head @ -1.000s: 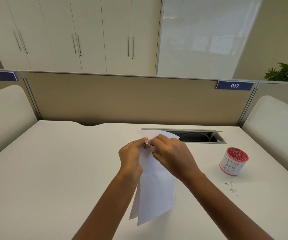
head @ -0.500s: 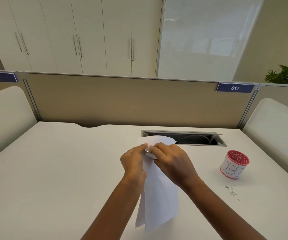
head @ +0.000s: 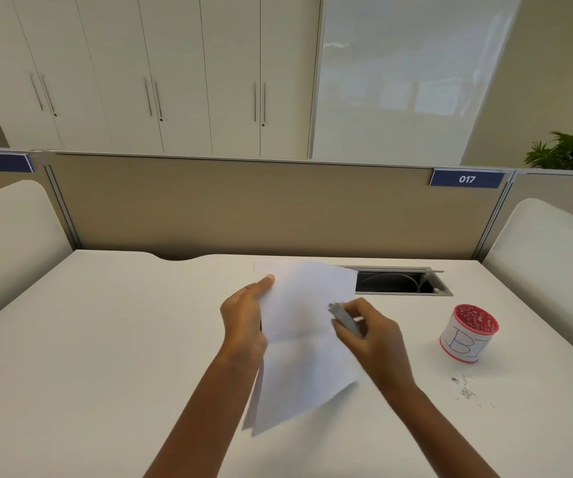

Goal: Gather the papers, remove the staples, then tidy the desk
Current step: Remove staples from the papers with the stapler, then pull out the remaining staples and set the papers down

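Observation:
A few white sheets of paper (head: 298,339) hang above the middle of the white desk (head: 105,339), held by their left edge in my left hand (head: 245,319), thumb on top. My right hand (head: 367,336) is just right of the sheets, closed around a small grey metal staple remover (head: 343,319) whose tip points up and left over the paper's right edge. A small heap of pulled staples (head: 466,391) lies on the desk at the right. Whether a staple sits in the remover's jaws is too small to see.
A red-rimmed white cup (head: 468,334) marked "BI" stands at the right, behind the staples. An open cable slot (head: 402,282) is cut into the desk's back edge. A tan partition (head: 243,208) closes the back; white side panels flank the desk.
My hands were together at the paper's top corner. Now my right hand has pulled away to the right with the staple remover, and the sheets have flattened out in my left hand.

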Demonstrator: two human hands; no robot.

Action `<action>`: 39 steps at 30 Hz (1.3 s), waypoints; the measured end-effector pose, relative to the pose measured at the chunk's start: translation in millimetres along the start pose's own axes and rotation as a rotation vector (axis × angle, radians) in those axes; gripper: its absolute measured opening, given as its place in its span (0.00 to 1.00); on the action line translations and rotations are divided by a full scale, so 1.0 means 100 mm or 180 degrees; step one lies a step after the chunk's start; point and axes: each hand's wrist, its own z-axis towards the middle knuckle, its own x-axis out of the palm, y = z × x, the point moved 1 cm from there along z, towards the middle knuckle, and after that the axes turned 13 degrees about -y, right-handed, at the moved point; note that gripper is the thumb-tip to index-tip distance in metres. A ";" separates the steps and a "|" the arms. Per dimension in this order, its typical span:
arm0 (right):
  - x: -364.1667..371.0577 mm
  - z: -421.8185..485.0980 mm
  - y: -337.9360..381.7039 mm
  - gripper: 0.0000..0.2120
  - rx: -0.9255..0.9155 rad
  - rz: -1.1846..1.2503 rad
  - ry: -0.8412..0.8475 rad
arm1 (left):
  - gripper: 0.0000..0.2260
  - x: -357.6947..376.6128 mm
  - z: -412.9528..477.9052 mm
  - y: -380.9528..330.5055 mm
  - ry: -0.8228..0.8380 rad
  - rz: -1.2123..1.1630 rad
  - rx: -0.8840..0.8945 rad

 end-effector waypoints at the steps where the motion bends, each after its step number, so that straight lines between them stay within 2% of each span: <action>1: -0.02 -0.02 -0.15 0.05 0.0402 0.0104 0.0121 | 0.04 -0.03 0.02 0.00 -0.0002 0.0000 -0.0022; 3: -0.08 -0.11 -0.48 0.03 0.1176 0.0194 0.0181 | 0.04 -0.06 0.03 0.01 -0.0006 -0.0030 -0.0089; 5: -0.12 -0.25 -0.79 0.07 0.1770 -0.0050 0.0233 | 0.05 -0.08 0.05 0.01 -0.0021 -0.0076 -0.0142; 9: -0.23 -0.56 -1.34 0.10 0.2174 -0.0880 0.0155 | 0.05 -0.10 0.14 0.02 -0.0082 -0.0142 -0.0137; 11: -0.29 -0.70 -1.56 0.09 0.2072 -0.1446 0.0325 | 0.04 -0.09 0.15 0.03 -0.0085 -0.0158 -0.0140; 13: -0.33 -0.80 -1.74 0.11 0.1814 -0.2025 0.0597 | 0.04 -0.09 0.15 0.03 -0.0066 -0.0181 -0.0168; 16: -0.36 -0.84 -1.84 0.14 0.1558 -0.2520 0.0735 | 0.03 -0.08 0.15 0.04 -0.0077 -0.0207 -0.0211; 24: -0.28 -0.79 -1.89 0.12 0.1217 -0.2629 0.0826 | 0.03 -0.07 0.14 0.07 -0.0038 -0.0225 -0.0246; 28: -0.23 -0.70 -1.78 0.18 0.1139 -0.2889 0.1011 | 0.03 -0.04 0.11 0.08 -0.0010 -0.0270 -0.0244; 30: -0.16 -0.60 -1.62 0.21 0.1093 -0.2689 0.0929 | 0.04 -0.02 0.08 0.10 0.0010 -0.0302 -0.0258; 31: -0.12 -0.52 -1.49 0.21 0.1110 -0.2339 0.0844 | 0.04 -0.01 0.06 0.11 0.0034 -0.0298 -0.0271; 34: -0.02 -0.20 -0.88 0.17 0.1375 -0.0780 0.0693 | 0.04 0.07 -0.01 0.17 0.0134 -0.0261 -0.0303; 37: 0.02 0.09 -0.13 0.19 0.1460 0.0204 0.1239 | 0.03 0.18 -0.08 0.21 0.0241 -0.0216 -0.0306; 39: 0.01 0.19 0.28 0.25 0.1400 0.0578 0.1588 | 0.10 0.25 -0.13 0.22 0.0242 -0.0183 -0.0246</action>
